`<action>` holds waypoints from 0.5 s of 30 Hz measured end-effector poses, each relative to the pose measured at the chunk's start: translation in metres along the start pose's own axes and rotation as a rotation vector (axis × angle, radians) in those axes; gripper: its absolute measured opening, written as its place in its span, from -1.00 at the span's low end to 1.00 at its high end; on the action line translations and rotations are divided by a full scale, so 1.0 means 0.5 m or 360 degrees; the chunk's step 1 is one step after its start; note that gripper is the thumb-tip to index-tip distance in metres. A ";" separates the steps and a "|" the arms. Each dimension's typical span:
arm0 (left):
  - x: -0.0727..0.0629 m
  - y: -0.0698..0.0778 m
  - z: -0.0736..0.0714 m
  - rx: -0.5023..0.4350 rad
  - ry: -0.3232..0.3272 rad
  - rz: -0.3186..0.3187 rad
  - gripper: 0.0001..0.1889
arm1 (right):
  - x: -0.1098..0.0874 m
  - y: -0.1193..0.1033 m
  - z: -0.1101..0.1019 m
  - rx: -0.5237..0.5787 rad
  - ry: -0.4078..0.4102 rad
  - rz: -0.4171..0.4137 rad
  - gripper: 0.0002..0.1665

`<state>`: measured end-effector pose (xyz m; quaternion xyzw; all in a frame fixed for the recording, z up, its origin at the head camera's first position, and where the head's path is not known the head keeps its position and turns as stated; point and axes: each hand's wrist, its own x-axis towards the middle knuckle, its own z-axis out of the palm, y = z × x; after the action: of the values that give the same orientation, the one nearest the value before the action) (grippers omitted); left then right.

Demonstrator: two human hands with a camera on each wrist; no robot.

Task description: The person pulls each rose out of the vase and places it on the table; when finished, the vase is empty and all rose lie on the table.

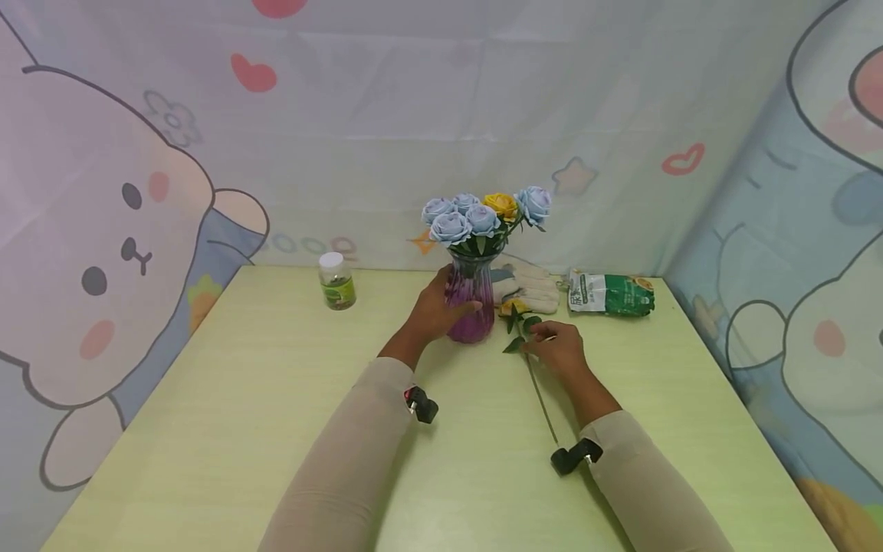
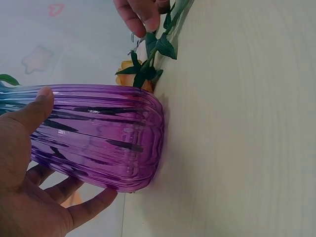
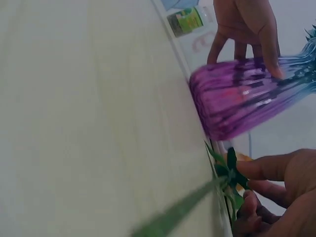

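A glass vase (image 1: 471,299), purple below and bluish at the neck, stands upright near the back of the table. It bears several pale blue roses (image 1: 451,228) and a yellow rose (image 1: 500,205). My left hand (image 1: 434,310) grips its side, thumb across the front in the left wrist view. Right of the vase, a second yellow rose (image 2: 129,74) has its long green stem (image 1: 541,395) slanting toward me. My right hand (image 1: 557,346) pinches it near the leaves (image 1: 516,345); the fingers hide the exact contact. In the right wrist view the stem is blurred.
A small jar (image 1: 337,282) with a white lid stands at the back left. Behind the vase lie pale work gloves (image 1: 531,284). A green and white packet (image 1: 610,294) lies at the back right. A printed cloth (image 1: 386,115) hangs behind the table.
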<state>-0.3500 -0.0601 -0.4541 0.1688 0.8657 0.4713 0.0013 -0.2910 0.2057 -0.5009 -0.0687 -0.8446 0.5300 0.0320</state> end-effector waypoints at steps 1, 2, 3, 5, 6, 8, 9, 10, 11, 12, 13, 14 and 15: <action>0.000 0.001 0.000 -0.0002 0.0000 -0.0005 0.06 | 0.002 0.002 -0.006 -0.0048 -0.0024 -0.0067 -0.54; -0.001 0.002 0.000 -0.0002 0.0000 -0.0008 0.07 | 0.005 0.006 -0.012 -0.0082 -0.0057 -0.0137 -0.54; -0.001 0.002 0.000 -0.0002 -0.0001 -0.0012 0.07 | 0.010 0.011 -0.018 -0.0105 -0.0093 -0.0203 -0.53; -0.001 0.003 0.000 0.0006 -0.0003 -0.0010 0.07 | 0.020 0.024 -0.029 -0.0135 -0.0166 -0.0350 -0.53; -0.001 0.002 -0.001 0.0011 -0.0003 -0.0008 0.07 | 0.027 0.031 -0.034 -0.0139 -0.0206 -0.0421 -0.53; -0.001 0.001 -0.001 0.0017 0.0000 0.0000 0.07 | 0.037 0.043 -0.040 -0.0128 -0.0280 -0.0531 -0.52; 0.000 0.001 -0.002 0.0020 0.0001 0.0005 0.07 | 0.042 0.048 -0.042 -0.0126 -0.0308 -0.0559 -0.51; 0.000 0.000 -0.002 0.0023 0.0002 0.0011 0.06 | 0.046 0.053 -0.043 -0.0125 -0.0332 -0.0575 -0.50; 0.000 -0.001 -0.003 0.0021 0.0001 0.0016 0.07 | 0.049 0.057 -0.043 -0.0124 -0.0358 -0.0590 -0.49; 0.000 -0.002 -0.003 0.0020 0.0000 0.0021 0.07 | 0.051 0.060 -0.044 -0.0120 -0.0385 -0.0601 -0.48; 0.001 -0.004 -0.003 0.0016 -0.0001 0.0030 0.07 | 0.053 0.062 -0.044 -0.0133 -0.0407 -0.0624 -0.48; 0.001 -0.005 -0.003 0.0016 -0.0003 0.0037 0.07 | 0.054 0.065 -0.043 -0.0141 -0.0422 -0.0636 -0.48; 0.002 -0.006 -0.003 0.0014 -0.0004 0.0047 0.07 | 0.055 0.067 -0.043 -0.0155 -0.0437 -0.0657 -0.48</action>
<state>-0.3518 -0.0625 -0.4557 0.1821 0.8651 0.4673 -0.0054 -0.3128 0.2432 -0.5221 0.1765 -0.8617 0.4753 0.0211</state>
